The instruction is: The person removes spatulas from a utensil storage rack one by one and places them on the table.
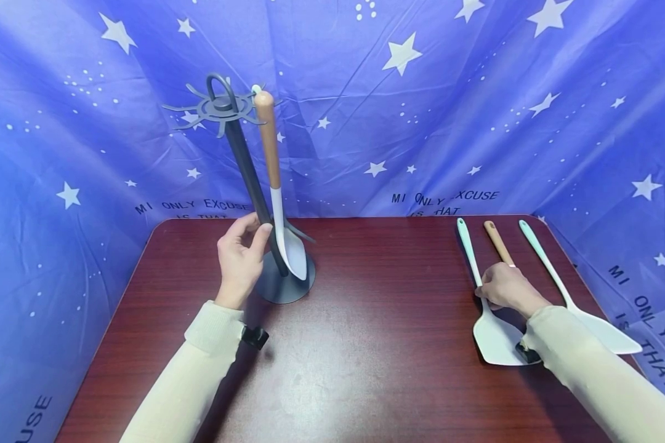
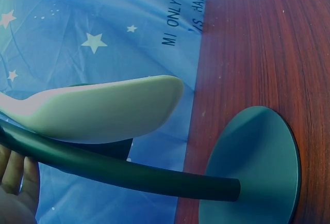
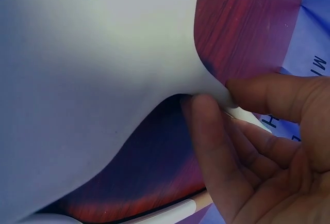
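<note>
My left hand [image 1: 241, 264] grips the post of a dark grey utensil stand [image 1: 246, 169], fingers and thumb about it. From the stand's hooked top ring hangs a utensil with a wooden handle and white head [image 1: 270, 141]; its rounded head [image 2: 103, 110] fills the middle of the left wrist view. A pale handle tip and a darker shape show partly behind it. On the right, my right hand [image 1: 510, 288] pinches the neck of a white turner with a mint handle [image 1: 495, 341], between thumb and fingers. Its broad blade [image 3: 103, 53] looms close in the right wrist view.
Beside the right hand lies a wooden-handled utensil [image 1: 497, 240], mostly covered by the hand and arm. Further right is another mint-handled white utensil [image 1: 543, 252], near the edge of the dark red table [image 1: 377, 369]. A blue star-printed cloth [image 1: 332, 74] surrounds the table.
</note>
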The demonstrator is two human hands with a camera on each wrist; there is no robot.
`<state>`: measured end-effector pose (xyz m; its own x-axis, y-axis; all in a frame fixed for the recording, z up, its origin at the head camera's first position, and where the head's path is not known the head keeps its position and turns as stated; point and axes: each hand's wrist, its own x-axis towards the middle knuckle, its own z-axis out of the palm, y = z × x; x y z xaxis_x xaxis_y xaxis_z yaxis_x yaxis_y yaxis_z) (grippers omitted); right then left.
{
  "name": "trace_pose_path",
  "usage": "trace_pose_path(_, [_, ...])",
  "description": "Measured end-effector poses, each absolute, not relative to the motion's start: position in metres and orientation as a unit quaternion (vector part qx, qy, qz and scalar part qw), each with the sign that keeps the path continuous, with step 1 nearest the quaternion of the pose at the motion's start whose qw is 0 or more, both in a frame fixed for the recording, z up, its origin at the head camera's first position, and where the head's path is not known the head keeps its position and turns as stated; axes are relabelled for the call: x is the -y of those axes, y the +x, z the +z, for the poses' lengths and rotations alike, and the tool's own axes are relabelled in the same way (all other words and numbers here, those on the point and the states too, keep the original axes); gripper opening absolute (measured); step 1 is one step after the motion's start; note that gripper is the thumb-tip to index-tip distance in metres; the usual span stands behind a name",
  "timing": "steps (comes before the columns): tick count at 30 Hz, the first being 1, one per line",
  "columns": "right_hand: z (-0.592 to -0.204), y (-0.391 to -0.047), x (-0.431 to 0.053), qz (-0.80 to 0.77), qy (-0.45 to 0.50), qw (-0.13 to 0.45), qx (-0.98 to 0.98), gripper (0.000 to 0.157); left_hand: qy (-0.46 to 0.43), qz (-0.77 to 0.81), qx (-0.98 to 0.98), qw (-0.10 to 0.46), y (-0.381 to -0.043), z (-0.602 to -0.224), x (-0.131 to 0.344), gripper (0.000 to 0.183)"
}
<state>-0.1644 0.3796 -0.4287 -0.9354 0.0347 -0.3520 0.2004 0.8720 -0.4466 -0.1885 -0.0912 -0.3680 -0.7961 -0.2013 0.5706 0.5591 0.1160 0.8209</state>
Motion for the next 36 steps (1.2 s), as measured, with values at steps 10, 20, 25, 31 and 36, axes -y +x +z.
trace_pose_path(10, [-0.4272,-0.1635,-0.3788,-0.223,0.058,0.163,-0.959,0.021,-0.121,-0.653,0.691,0.284,-0.1877,-0.3670,0.0908,0.019])
trace_pose_path(20, [-0.4302,-0.1644,-0.3782,-0.202,0.050,0.162,-0.965,0.020,-0.118,-0.651,0.694,0.284,-0.1876,-0.3669,0.0910,0.018])
trace_pose_path(25, [-0.4304,-0.1649,-0.3781,-0.195,0.044,0.160,-0.967,0.020,-0.116,-0.656,0.691,0.280,-0.1876,-0.3667,0.0911,0.019])
trace_pose_path(31, [-0.4292,-0.1657,-0.3790,-0.175,0.043,0.163,-0.970,0.019,-0.114,-0.658,0.691,0.276,-0.1871,-0.3662,0.0912,0.019])
trace_pose_path(36, [-0.4285,-0.1667,-0.3793,-0.172,0.043,0.162,-0.971,0.015,-0.113,-0.660,0.690,0.274,-0.1867,-0.3657,0.0911,0.019])
